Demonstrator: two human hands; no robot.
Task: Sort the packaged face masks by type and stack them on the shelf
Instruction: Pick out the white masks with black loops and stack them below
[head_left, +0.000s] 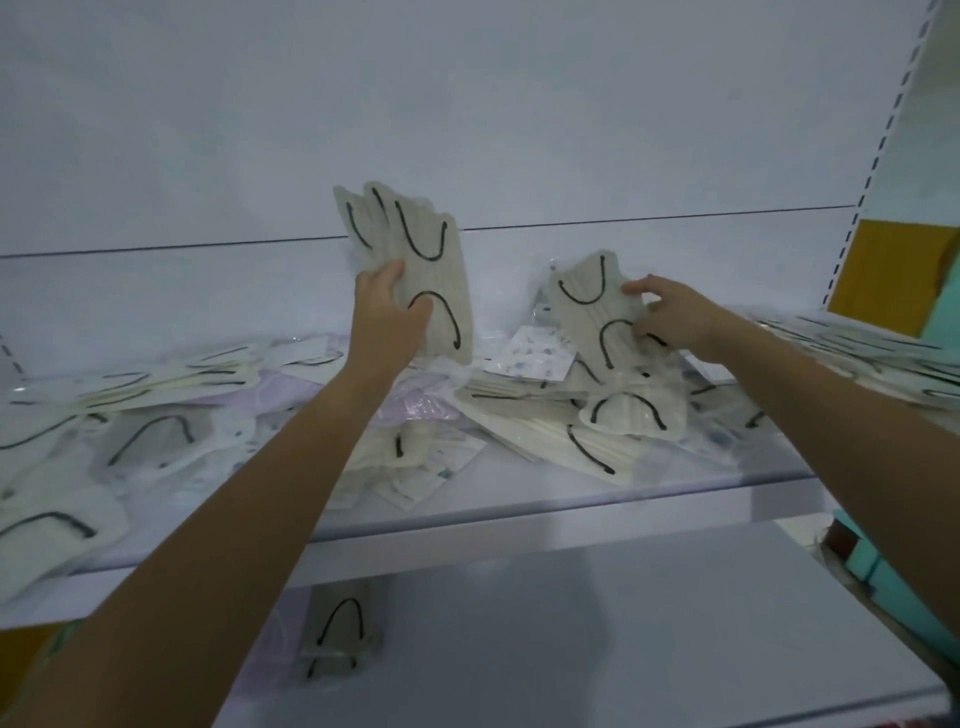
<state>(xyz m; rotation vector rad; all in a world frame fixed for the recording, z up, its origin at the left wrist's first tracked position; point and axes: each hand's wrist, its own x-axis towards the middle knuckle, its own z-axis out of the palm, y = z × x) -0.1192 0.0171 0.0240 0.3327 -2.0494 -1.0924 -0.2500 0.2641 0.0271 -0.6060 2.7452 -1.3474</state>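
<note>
Two hands hold cream masks over a littered shelf (519, 525).
Head view: the left hand (387, 314) grasps a fanned bunch of cream masks (415, 244) with black ear loops, upright at the frame's centre against the white back panel (467, 104). Right of centre, the right hand (672, 319) pinches a tilted packaged cream mask (587, 312) just above a heap of masks (561, 431). Loose packets (104, 441) lie scattered at the left.
</note>
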